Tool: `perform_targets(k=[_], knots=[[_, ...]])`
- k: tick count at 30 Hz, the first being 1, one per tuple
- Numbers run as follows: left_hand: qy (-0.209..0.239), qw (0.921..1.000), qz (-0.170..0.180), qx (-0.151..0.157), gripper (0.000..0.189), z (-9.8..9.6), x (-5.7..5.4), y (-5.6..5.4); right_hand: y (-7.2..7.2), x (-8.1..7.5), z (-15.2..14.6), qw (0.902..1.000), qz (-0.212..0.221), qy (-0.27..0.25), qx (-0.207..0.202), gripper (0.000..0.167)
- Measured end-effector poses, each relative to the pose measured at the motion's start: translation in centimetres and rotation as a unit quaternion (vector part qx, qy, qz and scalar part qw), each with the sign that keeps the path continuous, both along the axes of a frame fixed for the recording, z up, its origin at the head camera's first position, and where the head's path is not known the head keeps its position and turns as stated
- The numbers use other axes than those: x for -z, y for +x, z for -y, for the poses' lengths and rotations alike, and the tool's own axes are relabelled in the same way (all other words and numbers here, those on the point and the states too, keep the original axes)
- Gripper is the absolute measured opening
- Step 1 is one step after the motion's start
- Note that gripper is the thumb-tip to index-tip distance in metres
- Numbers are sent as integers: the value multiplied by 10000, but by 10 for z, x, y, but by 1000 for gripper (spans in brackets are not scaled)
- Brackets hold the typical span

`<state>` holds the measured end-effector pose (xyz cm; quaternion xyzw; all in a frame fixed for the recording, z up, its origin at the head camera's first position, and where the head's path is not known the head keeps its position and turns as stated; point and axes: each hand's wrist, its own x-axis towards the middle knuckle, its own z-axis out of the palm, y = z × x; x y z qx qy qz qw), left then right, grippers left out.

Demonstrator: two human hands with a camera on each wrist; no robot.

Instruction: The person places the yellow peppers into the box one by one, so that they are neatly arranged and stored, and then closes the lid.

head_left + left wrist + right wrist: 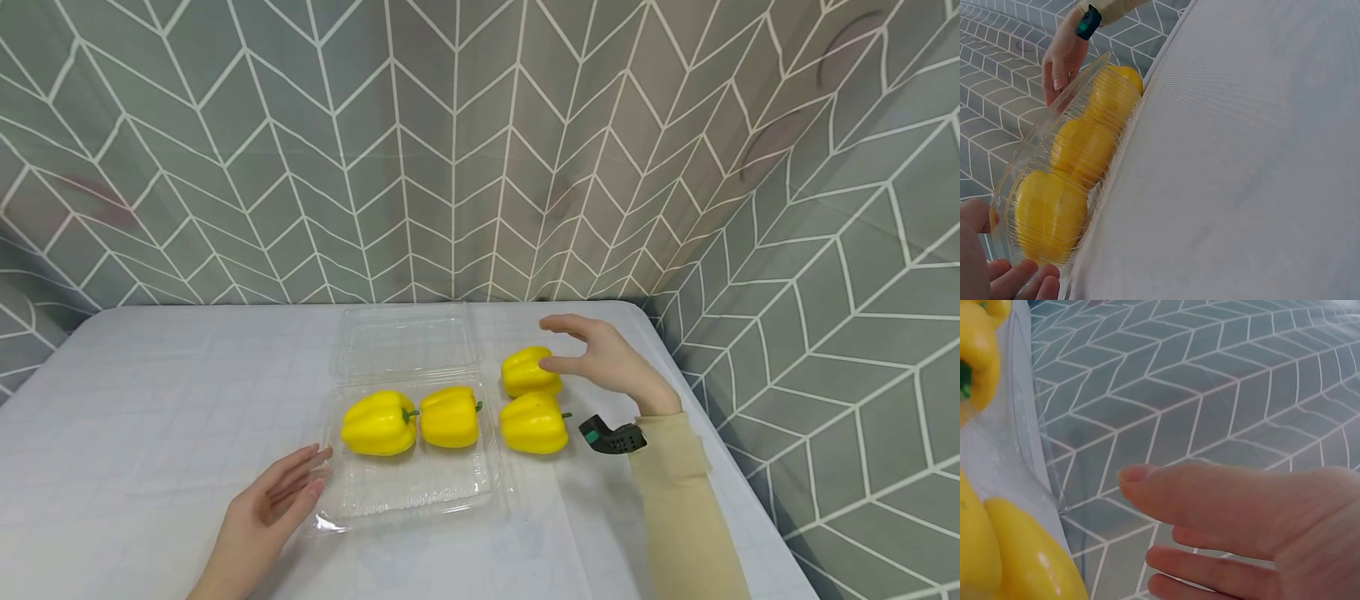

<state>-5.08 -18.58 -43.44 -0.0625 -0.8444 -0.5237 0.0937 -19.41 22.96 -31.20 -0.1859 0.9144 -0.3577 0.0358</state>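
Two yellow bell peppers, one on the left [378,423] and one on the right [449,417], lie side by side in an open clear plastic clamshell box [420,496]. Outside its right wall are a front pepper [533,423] and a back pepper [522,372]. My right hand [603,358] hovers over the back pepper, thumb and fingers spread apart; in the right wrist view nothing lies between them. My left hand [272,508] is at the box's left edge, its thumb and fingers [1019,278] loosely parted around the near corner.
The clamshell's clear lid [405,342] lies folded back toward the far edge of the white-covered table [187,400]. A grey curtain [420,150] with white chevron lines hangs behind and to the right. A black wrist device [613,437] sits at the right sleeve.
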Motion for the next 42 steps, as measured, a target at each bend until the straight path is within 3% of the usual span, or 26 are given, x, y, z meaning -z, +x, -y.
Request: perform_targets(k=[22, 42], knots=[[-12, 10000, 57, -10, 44, 0, 0, 1, -12, 19, -7, 9954, 817, 452, 199, 72], [-13, 10000, 71, 15, 45, 0, 0, 1, -17, 32, -1, 9932, 1026, 539, 98, 72]])
